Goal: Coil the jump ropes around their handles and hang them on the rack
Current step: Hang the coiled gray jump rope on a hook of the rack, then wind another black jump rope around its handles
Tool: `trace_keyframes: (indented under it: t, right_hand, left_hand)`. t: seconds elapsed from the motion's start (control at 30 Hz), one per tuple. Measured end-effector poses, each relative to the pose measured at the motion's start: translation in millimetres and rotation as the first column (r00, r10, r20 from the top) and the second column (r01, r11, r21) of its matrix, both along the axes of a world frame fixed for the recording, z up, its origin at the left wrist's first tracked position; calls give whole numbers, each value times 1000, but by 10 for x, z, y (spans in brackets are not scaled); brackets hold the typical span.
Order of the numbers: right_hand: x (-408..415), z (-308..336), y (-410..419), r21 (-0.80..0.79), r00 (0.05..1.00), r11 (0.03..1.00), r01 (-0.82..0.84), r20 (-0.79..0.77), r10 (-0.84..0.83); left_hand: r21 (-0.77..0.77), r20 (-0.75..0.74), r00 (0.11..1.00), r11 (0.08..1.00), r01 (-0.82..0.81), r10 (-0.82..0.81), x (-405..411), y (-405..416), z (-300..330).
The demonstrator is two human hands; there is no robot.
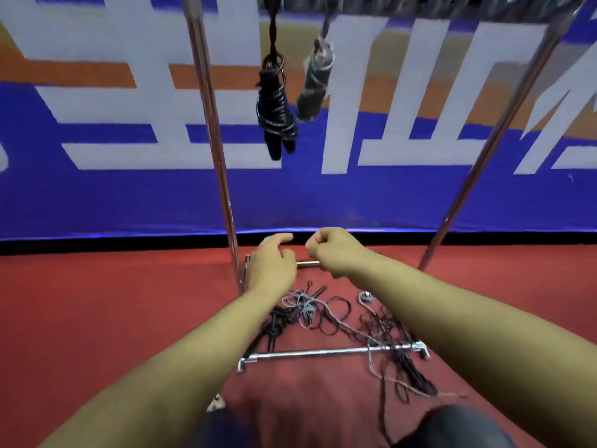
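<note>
Two coiled jump ropes hang from the rack's top rail: a black one (276, 108) and a grey one (315, 82) to its right. Loose black and grey ropes (310, 313) lie tangled on the red floor inside the rack's base, with a black handle (319, 291) among them. Both my arms reach forward and down above this pile. My left hand (273, 266) hovers with loosely curved fingers and holds nothing. My right hand (336, 253) is curled into a fist, thumb against forefinger, and nothing shows in it. A short chrome piece (307, 263) shows between the hands.
The rack's chrome uprights stand at left (213, 140) and right (491, 140). Its front base bar (307, 352) lies across the floor with ropes draped over its right end. A blue, white and orange banner wall (129, 195) stands close behind. My knees are at the bottom edge.
</note>
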State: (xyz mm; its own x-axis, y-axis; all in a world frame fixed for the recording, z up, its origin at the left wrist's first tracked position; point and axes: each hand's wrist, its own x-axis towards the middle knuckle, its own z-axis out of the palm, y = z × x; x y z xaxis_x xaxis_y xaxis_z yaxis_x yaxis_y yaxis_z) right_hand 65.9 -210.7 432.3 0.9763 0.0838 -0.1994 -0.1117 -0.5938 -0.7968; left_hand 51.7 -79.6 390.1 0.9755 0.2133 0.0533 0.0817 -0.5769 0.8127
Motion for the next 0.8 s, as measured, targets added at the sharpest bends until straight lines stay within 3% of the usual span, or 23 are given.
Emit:
trace_keyframes:
  t: [0.17, 0.33, 0.5, 0.8]
  right_hand:
    - [-11, -1341, 137, -52, 980, 997, -53, -192, 42]
    - [282, -2444, 370, -131, 918, 988, -87, -395, 29]
    - [712, -3378, 644, -248, 882, 952, -177, -470, 41]
    - [1234, -4884, 998, -309, 808, 948, -74, -576, -124]
  left_hand:
    - [181, -305, 952, 980, 85, -26, -203, 427, -1284]
    - [312, -535, 843, 915, 257, -55, -28, 840, -2240]
    - [349, -616, 787, 881, 319, -42, 350, 983, -3127]
    - [344, -631, 775, 879, 330, -43, 813, 881, -4639]
